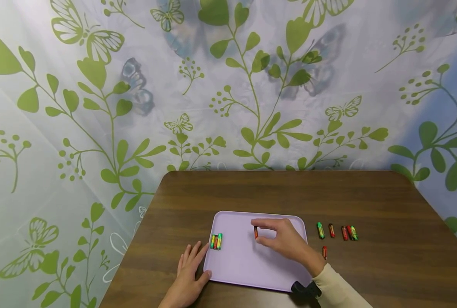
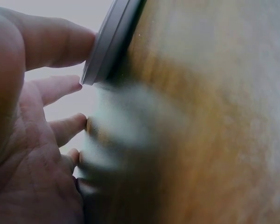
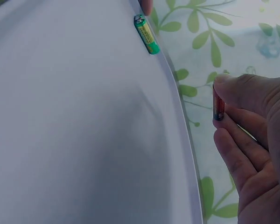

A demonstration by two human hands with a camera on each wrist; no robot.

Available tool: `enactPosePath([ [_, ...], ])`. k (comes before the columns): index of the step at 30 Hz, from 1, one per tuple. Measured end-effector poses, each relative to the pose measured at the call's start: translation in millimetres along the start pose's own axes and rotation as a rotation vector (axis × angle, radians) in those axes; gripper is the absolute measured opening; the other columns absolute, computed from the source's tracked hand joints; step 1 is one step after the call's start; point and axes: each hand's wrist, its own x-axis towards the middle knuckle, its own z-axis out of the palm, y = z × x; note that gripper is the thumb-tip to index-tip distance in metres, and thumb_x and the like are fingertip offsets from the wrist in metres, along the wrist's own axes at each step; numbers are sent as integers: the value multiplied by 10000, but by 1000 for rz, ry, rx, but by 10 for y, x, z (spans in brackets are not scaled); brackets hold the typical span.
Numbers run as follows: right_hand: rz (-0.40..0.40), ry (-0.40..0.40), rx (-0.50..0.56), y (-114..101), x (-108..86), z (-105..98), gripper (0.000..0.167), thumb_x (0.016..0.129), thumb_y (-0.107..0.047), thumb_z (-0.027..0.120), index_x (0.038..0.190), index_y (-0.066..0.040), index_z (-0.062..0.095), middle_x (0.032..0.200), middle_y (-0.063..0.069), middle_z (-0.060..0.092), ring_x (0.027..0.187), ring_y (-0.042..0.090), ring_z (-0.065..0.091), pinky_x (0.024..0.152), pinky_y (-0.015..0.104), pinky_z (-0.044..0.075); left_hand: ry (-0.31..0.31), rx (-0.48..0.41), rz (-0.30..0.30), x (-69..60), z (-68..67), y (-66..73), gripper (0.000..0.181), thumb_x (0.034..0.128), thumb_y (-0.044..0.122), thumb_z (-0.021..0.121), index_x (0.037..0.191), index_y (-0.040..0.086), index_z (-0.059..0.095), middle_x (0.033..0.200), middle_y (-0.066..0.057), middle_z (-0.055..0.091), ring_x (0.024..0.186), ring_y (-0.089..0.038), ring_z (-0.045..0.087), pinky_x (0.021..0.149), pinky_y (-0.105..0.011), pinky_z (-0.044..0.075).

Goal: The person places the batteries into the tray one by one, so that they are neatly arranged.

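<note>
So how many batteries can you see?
10: three batteries on the left side of the tray, one battery pinched by the right hand, six batteries on the table right of the tray. The bunched ones might hide another.

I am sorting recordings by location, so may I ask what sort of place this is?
Probably an indoor tabletop workspace, perhaps arranged for recording. Three things suggest it: the leaf-and-butterfly backdrop, the wood-look table and the lilac tray on it.

Indoor nook: butterfly-print curtain [image 1: 209,68], wood-grain table [image 1: 290,192]
</note>
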Motion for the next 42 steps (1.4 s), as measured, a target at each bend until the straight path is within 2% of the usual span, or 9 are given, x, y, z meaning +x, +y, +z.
enactPosePath([
  [8, 13, -33, 52, -63, 100, 144, 480, 918, -137, 887, 1382, -120, 769, 1362, -39, 782, 1192, 253, 789, 1054, 442, 625, -3, 6, -14, 10, 1, -23, 726, 1004, 151, 717, 1679, 153, 448, 1786, -261, 263, 1669, -567, -4, 1274, -787, -82],
  [17, -45, -49, 94, -119, 219, 370, 477, 914, -105, 883, 1374, -74, 765, 1363, 4, 785, 1156, 267, 799, 1055, 427, 626, 14, 4, -12, -5, 0, 0, 719, 996, 154, 735, 1665, 156, 472, 1779, -263, 280, 1668, -568, 12, 1278, -784, -68],
  [23, -102, -41, 98, -195, 308, 534, 470, 897, -65, 883, 1352, -42, 769, 1332, 44, 797, 1123, 289, 807, 1024, 418, 639, 29, 11, 11, -5, 4, 18, 714, 983, 163, 754, 1649, 154, 498, 1762, -277, 310, 1656, -593, 43, 1267, -807, -45],
  [30, -59, -72, 79, -241, 382, 702, 478, 906, -80, 883, 1369, -54, 765, 1359, 24, 786, 1145, 249, 798, 1036, 401, 633, 32, 12, 14, -6, -3, 15, 723, 968, 154, 762, 1644, 155, 505, 1757, -280, 321, 1652, -601, 55, 1264, -812, -38],
  [42, -41, -70, 68, -255, 441, 885, 439, 901, -20, 850, 1334, -42, 780, 1309, 55, 806, 1164, 223, 784, 1030, 392, 633, 47, 5, 46, 5, 8, -32, 714, 966, 147, 753, 1637, 135, 509, 1747, -294, 328, 1641, -620, 59, 1258, -816, -50],
])
